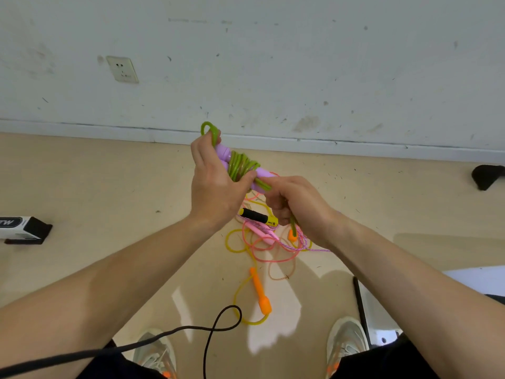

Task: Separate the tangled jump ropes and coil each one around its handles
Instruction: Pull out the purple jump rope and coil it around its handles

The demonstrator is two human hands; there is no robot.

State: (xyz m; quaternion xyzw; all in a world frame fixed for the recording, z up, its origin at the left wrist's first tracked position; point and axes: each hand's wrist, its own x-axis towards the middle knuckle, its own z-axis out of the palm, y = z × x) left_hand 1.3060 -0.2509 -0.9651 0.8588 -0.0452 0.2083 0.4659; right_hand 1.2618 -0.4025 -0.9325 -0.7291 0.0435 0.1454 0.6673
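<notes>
Beige floor (109, 201) by wall (273, 64), left fingers (200, 149) gripping purple handles (224, 153), right fingers (276, 184) pinching green rope (240, 165)

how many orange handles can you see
2. One orange handle lies on the floor nearest the person, apart from the tangle. The other peeks out of the tangle just below the right hand. More may be hidden.

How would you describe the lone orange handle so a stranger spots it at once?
Start at the floor between the two pale shoes. Just ahead lies an orange handle on a yellow cord. Unlike the black handle and the pink handle, it sits outside the tangle.
</notes>
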